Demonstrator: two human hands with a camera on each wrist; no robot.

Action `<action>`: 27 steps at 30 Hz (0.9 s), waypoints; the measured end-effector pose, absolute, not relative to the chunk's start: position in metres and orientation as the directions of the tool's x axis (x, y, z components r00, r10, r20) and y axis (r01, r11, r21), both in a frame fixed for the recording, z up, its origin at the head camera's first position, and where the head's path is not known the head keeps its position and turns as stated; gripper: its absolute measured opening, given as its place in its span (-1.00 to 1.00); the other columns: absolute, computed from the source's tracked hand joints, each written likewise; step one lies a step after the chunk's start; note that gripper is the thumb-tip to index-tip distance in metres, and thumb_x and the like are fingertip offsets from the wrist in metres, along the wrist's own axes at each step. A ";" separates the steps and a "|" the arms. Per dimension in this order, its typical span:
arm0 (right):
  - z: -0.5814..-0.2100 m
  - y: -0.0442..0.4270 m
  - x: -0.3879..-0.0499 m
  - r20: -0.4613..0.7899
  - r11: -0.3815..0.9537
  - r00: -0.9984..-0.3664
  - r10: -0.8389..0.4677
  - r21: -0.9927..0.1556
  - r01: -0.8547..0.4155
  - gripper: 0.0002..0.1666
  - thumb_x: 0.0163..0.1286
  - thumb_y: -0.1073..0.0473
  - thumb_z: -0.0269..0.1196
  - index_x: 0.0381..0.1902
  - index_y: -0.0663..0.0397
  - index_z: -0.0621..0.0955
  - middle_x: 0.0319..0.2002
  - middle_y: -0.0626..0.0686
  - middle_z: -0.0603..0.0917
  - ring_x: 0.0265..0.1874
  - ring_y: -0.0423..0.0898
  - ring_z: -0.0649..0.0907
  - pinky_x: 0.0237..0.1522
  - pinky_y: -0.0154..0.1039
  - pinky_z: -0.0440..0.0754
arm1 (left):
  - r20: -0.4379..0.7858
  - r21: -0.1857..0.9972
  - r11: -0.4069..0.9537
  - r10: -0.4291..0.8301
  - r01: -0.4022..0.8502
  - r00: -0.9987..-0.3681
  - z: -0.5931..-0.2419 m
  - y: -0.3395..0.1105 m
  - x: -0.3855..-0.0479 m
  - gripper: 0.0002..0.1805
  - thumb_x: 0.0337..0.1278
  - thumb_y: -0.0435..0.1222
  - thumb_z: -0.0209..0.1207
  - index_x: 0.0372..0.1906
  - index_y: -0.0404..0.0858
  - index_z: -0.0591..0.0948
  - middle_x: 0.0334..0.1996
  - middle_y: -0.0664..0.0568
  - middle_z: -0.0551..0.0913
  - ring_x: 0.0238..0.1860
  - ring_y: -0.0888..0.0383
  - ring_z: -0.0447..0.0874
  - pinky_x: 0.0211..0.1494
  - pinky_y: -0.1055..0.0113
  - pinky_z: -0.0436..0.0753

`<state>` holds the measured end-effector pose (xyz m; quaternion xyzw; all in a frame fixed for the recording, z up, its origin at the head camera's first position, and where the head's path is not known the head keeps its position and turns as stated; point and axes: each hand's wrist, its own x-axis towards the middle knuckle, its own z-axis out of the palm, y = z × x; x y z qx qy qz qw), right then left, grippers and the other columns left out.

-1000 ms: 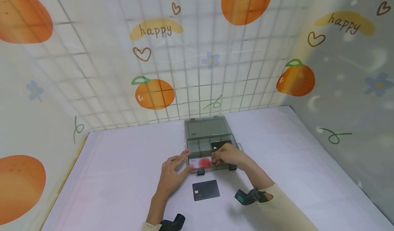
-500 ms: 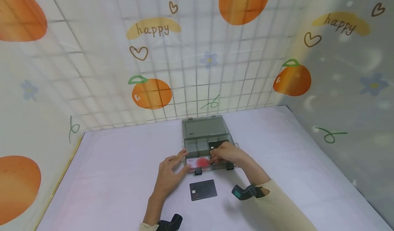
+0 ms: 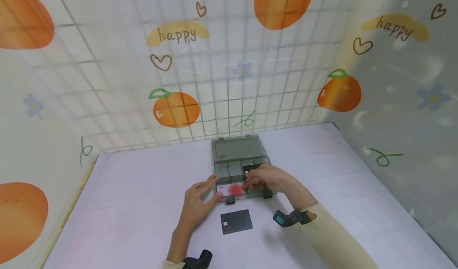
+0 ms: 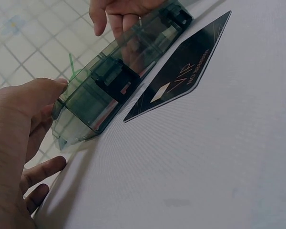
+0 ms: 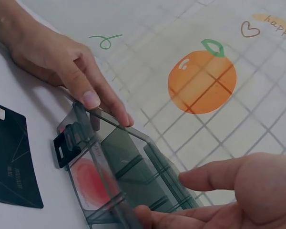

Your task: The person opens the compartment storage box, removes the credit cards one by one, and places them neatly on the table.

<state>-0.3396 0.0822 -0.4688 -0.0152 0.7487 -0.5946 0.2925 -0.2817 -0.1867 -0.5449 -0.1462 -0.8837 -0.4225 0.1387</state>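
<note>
A translucent grey-green compartment box (image 3: pixel 239 148) lies with its lid folded back. Inside, a white card with a red circle (image 3: pixel 234 189) fills the front-left compartment, and a black card (image 3: pixel 251 168) lies behind at the right. My left hand (image 3: pixel 197 205) touches the box's left end, thumb and fingertips on its rim; in the left wrist view its other fingers are spread beside it. Over the front-right part is my right hand (image 3: pixel 269 178); in the right wrist view, its thumb (image 5: pixel 205 177) and fingers stand apart with nothing visible between them. Its fingertips partly hide the compartment.
A dark VIP card (image 3: pixel 236 221) lies flat on the white table in front of the box. Two black latches stick out from the box's front edge. A patterned curtain (image 3: pixel 229 82) hangs behind and at both sides.
My right hand and wrist have shifted slightly to the right, and its fingers have spread a little over the box. The left hand stays at the box's left end.
</note>
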 end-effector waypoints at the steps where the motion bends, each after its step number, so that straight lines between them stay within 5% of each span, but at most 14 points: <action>1: -0.469 0.082 -0.340 -0.419 0.289 -0.827 -0.374 -0.900 0.325 -0.63 0.49 0.18 0.15 -0.09 0.50 0.64 -0.13 0.29 0.75 -0.36 -0.07 0.70 -0.36 -0.27 0.42 | 0.365 0.710 0.598 0.140 0.373 -0.920 -0.544 -0.187 -0.282 -0.43 0.19 0.04 0.34 0.30 0.03 0.60 0.33 0.34 0.48 0.19 -0.01 0.49 0.27 -0.21 0.35; 10: -0.465 0.084 -0.341 -0.437 0.346 -0.815 -0.382 -0.885 0.312 -0.59 0.49 0.14 0.15 -0.01 0.47 0.61 -0.11 0.25 0.76 -0.29 -0.04 0.70 -0.34 -0.28 0.44 | 0.344 0.723 0.591 0.142 0.358 -0.928 -0.547 -0.187 -0.283 -0.41 0.17 0.09 0.34 0.31 0.05 0.60 0.33 0.41 0.46 0.23 0.00 0.46 0.31 -0.21 0.29; 27: -0.470 0.087 -0.337 -0.414 0.224 -0.825 -0.384 -0.909 0.352 -0.62 0.49 0.22 0.15 -0.01 0.51 0.64 -0.06 0.30 0.73 -0.30 -0.04 0.65 -0.28 -0.26 0.42 | 0.291 0.743 0.597 0.121 0.304 -0.949 -0.544 -0.187 -0.281 -0.41 0.19 0.09 0.32 0.33 0.11 0.57 0.34 0.48 0.42 0.26 -0.01 0.43 0.31 -0.27 0.29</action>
